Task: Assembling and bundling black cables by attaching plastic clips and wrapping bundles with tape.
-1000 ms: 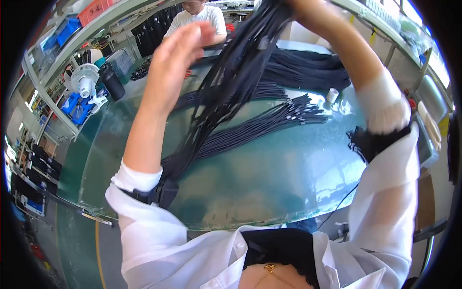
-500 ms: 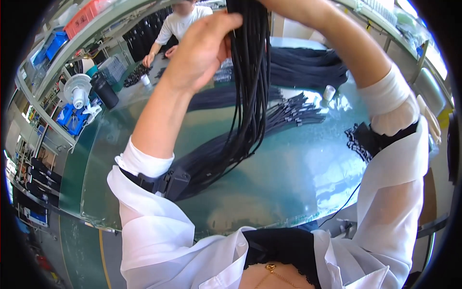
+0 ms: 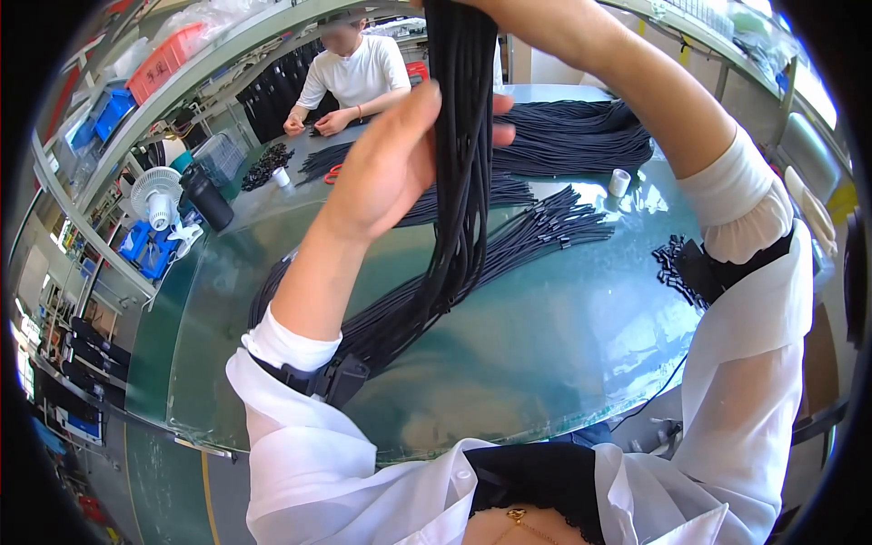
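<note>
Cords front and centre: a thick bundle of black cords [image 3: 459, 173] hangs straight down from the top of the view to the glass-topped table [image 3: 545, 363], its lower end sweeping toward the person's left sleeve. Left hand [image 3: 400, 163] is raised against the bundle's left side, palm to the cords, fingers [image 3: 495, 136] reaching behind and past them with the tips showing on the far side, loosely curled around rather than clenched. Right hand [image 3: 495, 9] is up at the very top of the bundle, mostly cut off by the rim, so whether those fingers are clamped or loose I cannot tell. Behind the bundle, a heap of black cords [image 3: 572, 136] lies across the far part of the table, and a flatter fan of cords [image 3: 554, 232] with small end pieces spreads just right of the bundle. Beyond that heap a small white cup [image 3: 619, 183] stands on the glass. Left of the bundle, off the table's edge, sit a white desk fan [image 3: 154, 195] and a dark flask [image 3: 207, 195]. At the far end, a co-worker in a white shirt [image 3: 354, 77] has both hands down on the table.
</note>
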A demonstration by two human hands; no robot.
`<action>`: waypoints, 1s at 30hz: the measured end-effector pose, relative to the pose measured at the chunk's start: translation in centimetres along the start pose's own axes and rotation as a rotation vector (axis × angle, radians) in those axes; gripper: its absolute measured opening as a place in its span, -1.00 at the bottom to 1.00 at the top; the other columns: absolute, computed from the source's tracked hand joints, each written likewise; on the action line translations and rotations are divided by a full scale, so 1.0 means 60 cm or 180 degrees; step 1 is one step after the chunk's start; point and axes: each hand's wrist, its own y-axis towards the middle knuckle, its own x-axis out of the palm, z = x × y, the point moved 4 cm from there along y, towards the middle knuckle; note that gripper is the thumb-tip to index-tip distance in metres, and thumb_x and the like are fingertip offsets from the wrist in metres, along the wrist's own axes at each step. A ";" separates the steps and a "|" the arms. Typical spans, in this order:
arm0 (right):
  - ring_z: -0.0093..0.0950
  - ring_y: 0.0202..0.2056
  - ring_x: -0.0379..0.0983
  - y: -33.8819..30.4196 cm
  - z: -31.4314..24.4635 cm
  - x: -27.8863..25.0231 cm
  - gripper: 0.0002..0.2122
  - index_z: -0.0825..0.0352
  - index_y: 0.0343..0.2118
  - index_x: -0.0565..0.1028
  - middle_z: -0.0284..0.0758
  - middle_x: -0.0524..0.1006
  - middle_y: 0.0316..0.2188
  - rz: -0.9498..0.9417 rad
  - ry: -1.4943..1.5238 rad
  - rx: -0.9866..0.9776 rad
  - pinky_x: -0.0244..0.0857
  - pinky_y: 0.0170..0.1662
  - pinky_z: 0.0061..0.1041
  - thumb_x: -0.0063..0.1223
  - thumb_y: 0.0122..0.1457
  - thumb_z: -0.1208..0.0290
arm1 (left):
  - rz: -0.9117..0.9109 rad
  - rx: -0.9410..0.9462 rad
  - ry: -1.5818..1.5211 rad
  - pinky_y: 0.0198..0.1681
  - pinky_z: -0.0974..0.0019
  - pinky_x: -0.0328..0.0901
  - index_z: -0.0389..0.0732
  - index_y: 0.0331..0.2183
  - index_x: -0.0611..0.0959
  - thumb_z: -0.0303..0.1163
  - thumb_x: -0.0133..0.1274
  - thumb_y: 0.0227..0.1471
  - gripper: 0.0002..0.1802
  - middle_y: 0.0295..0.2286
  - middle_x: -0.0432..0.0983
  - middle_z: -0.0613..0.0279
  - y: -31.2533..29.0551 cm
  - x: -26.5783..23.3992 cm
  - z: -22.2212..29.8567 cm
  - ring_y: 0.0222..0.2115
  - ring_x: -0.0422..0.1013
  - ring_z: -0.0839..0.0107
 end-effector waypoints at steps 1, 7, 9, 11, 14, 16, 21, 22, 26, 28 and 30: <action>-0.59 -0.42 0.38 -0.005 0.000 -0.001 -0.79 0.40 -0.34 0.47 -0.38 0.48 -0.51 -0.0051 0.0167 -0.0145 0.27 -0.32 -0.58 -0.04 0.14 0.32 | -0.0030 0.0089 0.0114 -0.17 0.28 0.33 -0.31 -0.08 0.43 -0.22 -0.19 0.18 -0.61 -0.27 0.50 0.10 0.019 0.008 0.009 -0.23 0.43 0.34; -0.58 -0.42 0.38 -0.016 0.020 0.021 -0.80 0.40 -0.32 0.48 -0.36 0.49 -0.50 -0.0132 0.0386 -0.0258 0.27 -0.32 -0.54 -0.05 0.15 0.35 | -0.0405 0.0147 0.0340 -0.25 0.34 0.35 -0.30 -0.22 0.46 -0.22 -0.08 0.13 -0.68 -0.37 0.51 0.10 0.039 -0.007 0.004 -0.36 0.46 0.37; -0.57 -0.42 0.38 -0.027 0.026 0.021 -0.78 0.42 -0.32 0.47 -0.35 0.49 -0.51 0.0137 0.0551 -0.0578 0.27 -0.33 -0.52 -0.05 0.15 0.34 | -0.0386 -0.0001 0.0438 -0.25 0.34 0.35 -0.30 -0.24 0.46 -0.23 -0.08 0.13 -0.69 -0.38 0.51 0.11 0.026 -0.009 -0.017 -0.37 0.46 0.38; -0.57 -0.43 0.38 -0.037 0.033 0.014 -0.78 0.42 -0.32 0.47 -0.35 0.49 -0.51 0.0121 0.0369 -0.0233 0.27 -0.34 -0.52 -0.05 0.15 0.33 | -0.0331 -0.0266 0.0648 -0.26 0.35 0.34 -0.30 -0.29 0.47 -0.25 -0.07 0.12 -0.72 -0.41 0.51 0.14 0.005 -0.011 -0.041 -0.37 0.45 0.41; -0.56 -0.44 0.38 -0.052 0.049 0.005 -0.77 0.43 -0.32 0.46 -0.35 0.49 -0.52 0.0064 0.0002 0.0455 0.27 -0.34 -0.51 -0.05 0.16 0.31 | -0.0380 -0.0677 0.0765 -0.25 0.36 0.33 -0.31 -0.30 0.48 -0.28 -0.08 0.13 -0.74 -0.41 0.51 0.16 -0.023 -0.019 -0.073 -0.36 0.44 0.43; -0.57 -0.46 0.37 -0.056 0.061 -0.002 -0.76 0.44 -0.35 0.46 -0.36 0.48 -0.53 0.0268 0.0010 0.0334 0.26 -0.37 -0.52 -0.04 0.15 0.30 | -0.0405 -0.0903 0.0792 -0.24 0.37 0.33 -0.31 -0.31 0.49 -0.29 -0.09 0.13 -0.75 -0.41 0.51 0.17 -0.038 -0.026 -0.092 -0.35 0.44 0.44; -0.60 -0.49 0.34 -0.056 0.083 -0.039 -0.75 0.44 -0.41 0.46 -0.40 0.47 -0.54 0.0977 0.0405 0.0519 0.23 -0.42 -0.57 -0.02 0.14 0.29 | -0.0496 -0.1333 0.1174 -0.20 0.39 0.32 -0.33 -0.30 0.50 -0.31 -0.11 0.15 -0.74 -0.41 0.51 0.20 -0.085 -0.027 -0.118 -0.33 0.43 0.47; -0.60 -0.49 0.34 -0.050 0.080 -0.032 -0.75 0.44 -0.41 0.46 -0.40 0.47 -0.54 0.0937 0.0469 0.0498 0.23 -0.42 -0.57 -0.02 0.14 0.29 | -0.0139 -0.1270 0.1117 -0.19 0.40 0.31 -0.34 -0.28 0.50 -0.31 -0.12 0.15 -0.74 -0.42 0.51 0.21 -0.096 -0.027 -0.114 -0.33 0.43 0.48; -0.62 -0.51 0.32 -0.059 0.054 -0.057 -0.75 0.44 -0.43 0.46 -0.43 0.45 -0.56 0.0915 0.0334 0.0785 0.20 -0.45 -0.60 -0.01 0.14 0.29 | 0.0466 -0.0163 0.0359 -0.23 0.43 0.33 -0.34 -0.23 0.48 -0.30 -0.13 0.16 -0.72 -0.43 0.53 0.21 -0.021 0.014 -0.072 -0.37 0.44 0.50; -0.64 -0.52 0.31 -0.052 0.058 -0.041 -0.75 0.43 -0.42 0.46 -0.44 0.43 -0.57 0.0714 0.0432 0.0375 0.19 -0.47 -0.60 -0.02 0.15 0.28 | 0.0409 -0.0153 0.0455 -0.25 0.43 0.34 -0.34 -0.22 0.47 -0.30 -0.13 0.16 -0.71 -0.42 0.53 0.20 -0.012 0.012 -0.068 -0.40 0.44 0.50; -0.64 -0.53 0.31 -0.040 0.066 -0.028 -0.75 0.42 -0.42 0.46 -0.45 0.43 -0.58 0.0616 0.0462 0.0056 0.19 -0.48 -0.60 -0.02 0.15 0.27 | 0.0308 -0.0077 0.0690 -0.31 0.44 0.35 -0.35 -0.19 0.46 -0.30 -0.12 0.16 -0.70 -0.41 0.53 0.19 0.004 0.000 -0.056 -0.44 0.44 0.51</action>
